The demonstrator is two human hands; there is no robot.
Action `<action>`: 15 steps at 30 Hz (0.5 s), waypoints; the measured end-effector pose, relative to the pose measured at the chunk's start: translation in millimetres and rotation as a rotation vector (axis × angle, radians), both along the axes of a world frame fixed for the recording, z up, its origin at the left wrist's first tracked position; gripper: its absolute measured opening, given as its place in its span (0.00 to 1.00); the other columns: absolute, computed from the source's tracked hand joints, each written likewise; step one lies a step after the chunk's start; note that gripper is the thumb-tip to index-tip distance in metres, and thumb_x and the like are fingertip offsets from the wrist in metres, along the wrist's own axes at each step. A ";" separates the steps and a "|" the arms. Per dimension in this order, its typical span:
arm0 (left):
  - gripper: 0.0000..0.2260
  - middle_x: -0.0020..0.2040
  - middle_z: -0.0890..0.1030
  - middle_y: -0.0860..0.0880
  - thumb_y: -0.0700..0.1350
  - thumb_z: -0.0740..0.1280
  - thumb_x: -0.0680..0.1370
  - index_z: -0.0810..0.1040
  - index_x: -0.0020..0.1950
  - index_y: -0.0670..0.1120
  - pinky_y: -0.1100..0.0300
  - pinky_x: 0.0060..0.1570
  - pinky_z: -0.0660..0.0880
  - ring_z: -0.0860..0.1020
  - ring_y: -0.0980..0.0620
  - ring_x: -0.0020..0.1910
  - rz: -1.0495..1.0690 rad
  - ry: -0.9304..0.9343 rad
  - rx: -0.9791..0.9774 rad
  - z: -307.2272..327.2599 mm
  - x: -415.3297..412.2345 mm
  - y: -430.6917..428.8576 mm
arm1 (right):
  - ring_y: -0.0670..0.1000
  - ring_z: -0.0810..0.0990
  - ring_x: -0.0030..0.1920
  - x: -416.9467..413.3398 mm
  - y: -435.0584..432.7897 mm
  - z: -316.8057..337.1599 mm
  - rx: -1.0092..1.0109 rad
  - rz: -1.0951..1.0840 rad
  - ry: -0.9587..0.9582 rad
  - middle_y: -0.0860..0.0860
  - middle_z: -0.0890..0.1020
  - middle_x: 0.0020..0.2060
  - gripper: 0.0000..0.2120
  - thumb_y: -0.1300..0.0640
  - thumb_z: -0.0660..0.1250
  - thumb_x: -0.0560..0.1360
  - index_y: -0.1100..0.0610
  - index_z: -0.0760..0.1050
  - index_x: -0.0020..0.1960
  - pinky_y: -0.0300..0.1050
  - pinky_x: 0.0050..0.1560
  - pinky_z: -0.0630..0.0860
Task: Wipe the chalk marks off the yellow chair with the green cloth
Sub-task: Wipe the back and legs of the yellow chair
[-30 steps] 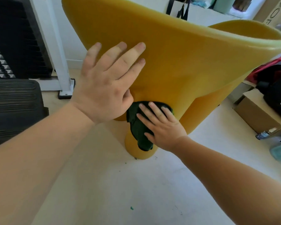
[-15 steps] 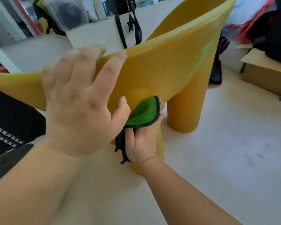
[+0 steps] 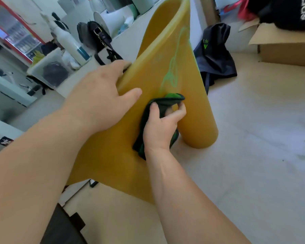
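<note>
Left hand point(image 3: 102, 95) grips the tilted yellow chair point(image 3: 157, 71) by its edge; right hand point(image 3: 161, 127) clutches the bunched green cloth point(image 3: 167, 100) against it. Pale green chalk marks point(image 3: 173, 67) remain just above the cloth; most wiping looks undone.

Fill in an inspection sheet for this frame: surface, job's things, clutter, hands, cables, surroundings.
Surface: pale floor, faint smudges.
Job's things: yellow chair tilted; green chalk marks remain; cloth pressed just below them.
Clutter: cardboard box, dark garment on floor.
Hands: left hand steadies chair edge; right hand has cloth in its grip.
Cables: nothing seen.
Surroundings: white bottle, clear bin, black bag on ledge.
</note>
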State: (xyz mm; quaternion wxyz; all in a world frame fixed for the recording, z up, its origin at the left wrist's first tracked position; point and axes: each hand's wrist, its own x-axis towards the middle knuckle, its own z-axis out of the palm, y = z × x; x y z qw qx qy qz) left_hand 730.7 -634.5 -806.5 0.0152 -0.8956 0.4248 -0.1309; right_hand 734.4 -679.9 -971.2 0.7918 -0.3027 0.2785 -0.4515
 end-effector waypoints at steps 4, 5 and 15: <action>0.17 0.54 0.75 0.54 0.57 0.57 0.83 0.67 0.71 0.59 0.56 0.48 0.66 0.73 0.51 0.50 0.031 0.136 -0.009 -0.1 0.0 -7.2 | 0.45 0.39 0.81 3.7 1.6 19.0 -0.340 0.045 0.077 0.42 0.44 0.82 0.32 0.49 0.51 0.82 0.33 0.39 0.79 0.54 0.81 0.41; 0.16 0.52 0.76 0.54 0.56 0.56 0.83 0.69 0.70 0.58 0.55 0.47 0.66 0.74 0.51 0.49 0.025 0.140 -0.022 -0.4 -0.9 -5.5 | 0.45 0.34 0.80 2.8 6.9 21.2 -0.423 0.022 0.092 0.40 0.41 0.82 0.31 0.48 0.50 0.83 0.26 0.35 0.74 0.54 0.80 0.36; 0.22 0.40 0.77 0.48 0.61 0.51 0.82 0.72 0.65 0.49 0.51 0.39 0.72 0.75 0.45 0.38 -0.057 -0.090 0.036 -1.8 -4.4 17.0 | 0.51 0.40 0.82 28.1 -31.8 -31.3 0.174 0.283 0.161 0.44 0.41 0.82 0.42 0.29 0.43 0.75 0.47 0.41 0.83 0.63 0.80 0.44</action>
